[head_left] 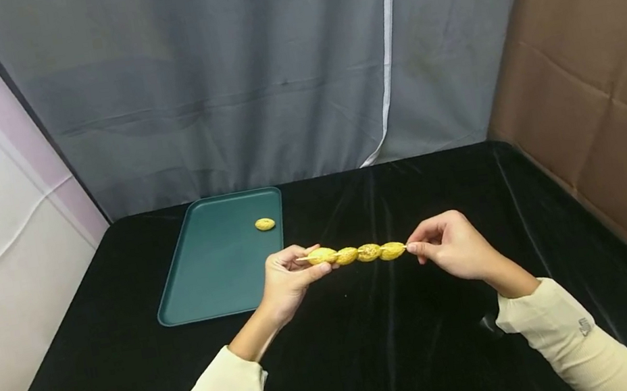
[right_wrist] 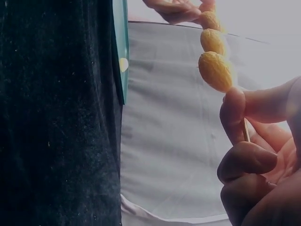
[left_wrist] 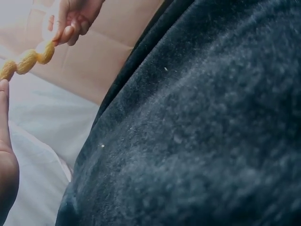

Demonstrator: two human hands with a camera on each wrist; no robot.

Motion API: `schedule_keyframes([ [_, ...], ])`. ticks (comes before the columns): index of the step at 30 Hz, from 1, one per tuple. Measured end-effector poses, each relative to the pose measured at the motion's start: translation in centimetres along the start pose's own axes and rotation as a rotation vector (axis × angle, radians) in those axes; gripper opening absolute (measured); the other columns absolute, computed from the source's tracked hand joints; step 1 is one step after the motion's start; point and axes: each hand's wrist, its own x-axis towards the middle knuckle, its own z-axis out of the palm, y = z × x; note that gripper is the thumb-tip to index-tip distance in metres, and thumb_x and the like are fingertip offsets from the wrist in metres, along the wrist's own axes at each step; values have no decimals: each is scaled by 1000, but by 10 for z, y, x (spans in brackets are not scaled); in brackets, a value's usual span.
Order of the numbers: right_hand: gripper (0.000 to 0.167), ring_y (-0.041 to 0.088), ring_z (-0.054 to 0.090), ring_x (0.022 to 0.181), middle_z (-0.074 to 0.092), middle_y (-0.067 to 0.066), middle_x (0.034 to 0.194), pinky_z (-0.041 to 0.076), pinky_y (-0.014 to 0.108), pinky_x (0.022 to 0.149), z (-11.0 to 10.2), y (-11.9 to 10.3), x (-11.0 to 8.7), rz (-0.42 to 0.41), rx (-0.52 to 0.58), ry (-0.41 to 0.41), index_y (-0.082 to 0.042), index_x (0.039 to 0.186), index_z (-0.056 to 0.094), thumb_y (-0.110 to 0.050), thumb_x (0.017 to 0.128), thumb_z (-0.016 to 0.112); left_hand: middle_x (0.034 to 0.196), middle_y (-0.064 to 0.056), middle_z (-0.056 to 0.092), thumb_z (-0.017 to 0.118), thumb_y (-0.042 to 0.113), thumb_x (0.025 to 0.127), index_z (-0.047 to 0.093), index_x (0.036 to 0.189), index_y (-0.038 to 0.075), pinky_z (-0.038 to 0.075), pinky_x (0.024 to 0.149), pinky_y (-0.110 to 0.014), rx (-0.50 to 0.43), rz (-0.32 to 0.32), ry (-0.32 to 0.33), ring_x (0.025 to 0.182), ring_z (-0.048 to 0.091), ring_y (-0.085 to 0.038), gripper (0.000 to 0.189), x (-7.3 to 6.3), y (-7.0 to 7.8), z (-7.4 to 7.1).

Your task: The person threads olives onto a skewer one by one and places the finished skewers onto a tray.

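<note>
A thin wooden skewer is held level over the black table, with several wrinkled yellow oval pieces (head_left: 368,253) threaded on it in a row. My left hand (head_left: 283,284) pinches the leftmost piece between thumb and fingers, and the bare stick tip (head_left: 302,259) pokes out past it. At the other end, my right hand (head_left: 454,248) pinches the stick just beyond the last piece. In the right wrist view the stick (right_wrist: 246,131) runs down behind the thumb and fingertip toward the palm. The left wrist view catches only the edge of the left hand (left_wrist: 7,155).
Left of centre lies a dark green tray (head_left: 208,267), partly behind the left hand. One loose yellow oval piece (head_left: 265,224) sits near its right edge. The black cloth table (head_left: 341,369) ends at a grey curtain (head_left: 212,102), with a brown panel (head_left: 596,75) on the right.
</note>
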Motion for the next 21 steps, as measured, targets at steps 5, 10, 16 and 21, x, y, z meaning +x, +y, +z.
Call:
schedule_keyframes([
  [5,7,12,53,52,62,4,61,36,23,44,-1,2,-1,0,-5,-24,1,80,73,5,86,72,100,-3,75,83,3,78,75,97,13,58,81,-33,51,-33,-9,89,74,-18,23,-1,2,-3],
  [10,6,10,51,52,63,3,62,36,23,44,-5,3,-1,-18,-4,-41,0,81,74,2,86,72,98,0,75,80,-4,79,70,102,7,58,80,-30,211,-125,-52,88,73,-14,28,2,11,-8],
  [16,6,9,55,55,63,3,63,38,23,45,-9,6,-1,-45,-1,-22,1,82,73,2,87,72,113,-12,72,77,-5,82,58,116,-13,58,83,-31,424,-198,-112,96,71,-15,40,17,33,-27],
  [21,6,9,56,55,63,3,63,41,23,47,-10,9,1,-64,0,4,1,82,73,2,87,72,115,-22,69,72,0,88,64,115,-5,59,74,-30,784,-223,19,94,71,-22,29,39,48,-70],
])
